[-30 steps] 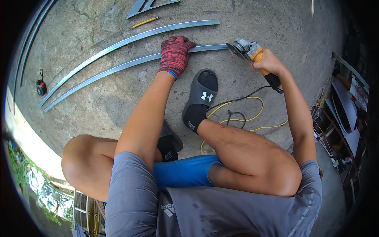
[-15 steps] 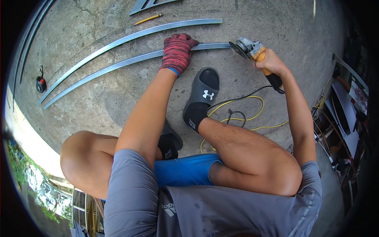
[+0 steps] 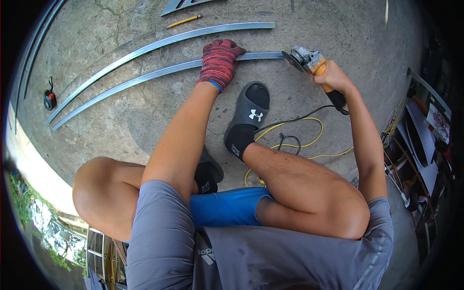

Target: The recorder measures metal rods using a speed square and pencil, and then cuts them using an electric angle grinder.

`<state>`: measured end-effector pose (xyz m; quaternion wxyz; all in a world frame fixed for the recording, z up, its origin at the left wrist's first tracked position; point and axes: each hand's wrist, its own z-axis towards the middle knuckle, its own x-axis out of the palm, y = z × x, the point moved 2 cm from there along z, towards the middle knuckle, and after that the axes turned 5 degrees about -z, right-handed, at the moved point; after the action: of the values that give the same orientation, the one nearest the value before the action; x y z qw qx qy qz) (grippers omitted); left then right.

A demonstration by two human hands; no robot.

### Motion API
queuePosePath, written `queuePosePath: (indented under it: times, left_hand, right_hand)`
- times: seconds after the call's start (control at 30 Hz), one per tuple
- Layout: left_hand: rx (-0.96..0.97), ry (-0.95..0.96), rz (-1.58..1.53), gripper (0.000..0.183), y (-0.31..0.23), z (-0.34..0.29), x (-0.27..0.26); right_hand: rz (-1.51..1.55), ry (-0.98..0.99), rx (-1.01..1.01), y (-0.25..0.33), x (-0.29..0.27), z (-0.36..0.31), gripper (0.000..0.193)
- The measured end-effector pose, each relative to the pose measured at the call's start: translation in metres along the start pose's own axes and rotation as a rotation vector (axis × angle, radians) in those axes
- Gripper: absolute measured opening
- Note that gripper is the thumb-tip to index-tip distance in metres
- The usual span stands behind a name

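A: Where is the lower metal strip [image 3: 261, 56]?
B: It crosses from the left of the frame to the upper middle, its bend probably owed to the lens. The gloved left hand [image 3: 220, 63] lies over it, fingers bunched together and folded around it; the glove hides their tips.
A: And the right hand [image 3: 333, 77]?
B: Its fingers wrap the body of the angle grinder [image 3: 316, 63]. The disc sits at the strip's right end; whether they touch, I can't tell.
A: How would they handle?
B: The strip looks light, fairly stiff but springy over its length, slick-faced and perhaps sharp-edged. I'd hold it near that end, gloved, fingers clear of the disc. The grinder looks dense and head-heavy, best held by its body.
A: What's around?
B: The upper metal strip [image 3: 208, 32] lies just above, then a yellow pencil [image 3: 184, 21]. A tape measure [image 3: 50, 100] is at left.
A: Anything in the way?
B: The sandal [image 3: 244, 108], just below the strip, and the yellow cord [image 3: 321, 128] looping at centre right, which could snag.
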<state>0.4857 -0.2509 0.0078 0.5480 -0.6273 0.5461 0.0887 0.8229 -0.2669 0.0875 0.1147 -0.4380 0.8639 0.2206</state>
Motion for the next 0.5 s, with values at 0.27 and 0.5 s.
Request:
queuePosePath:
  times: [0.27, 0.5]
  left_hand:
    - [0.002, -0.014, 0.014, 0.04, 0.0008, 0.0006, 0.0028]
    - [0.0, -0.023, 0.019, 0.039, 0.0013, 0.0009, 0.0015]
  right_hand:
    - [-0.001, 0.012, 0.003, 0.0048, -0.0015, -0.0024, 0.026]
    - [-0.008, 0.023, -0.001, 0.009, -0.0029, -0.002, 0.025]
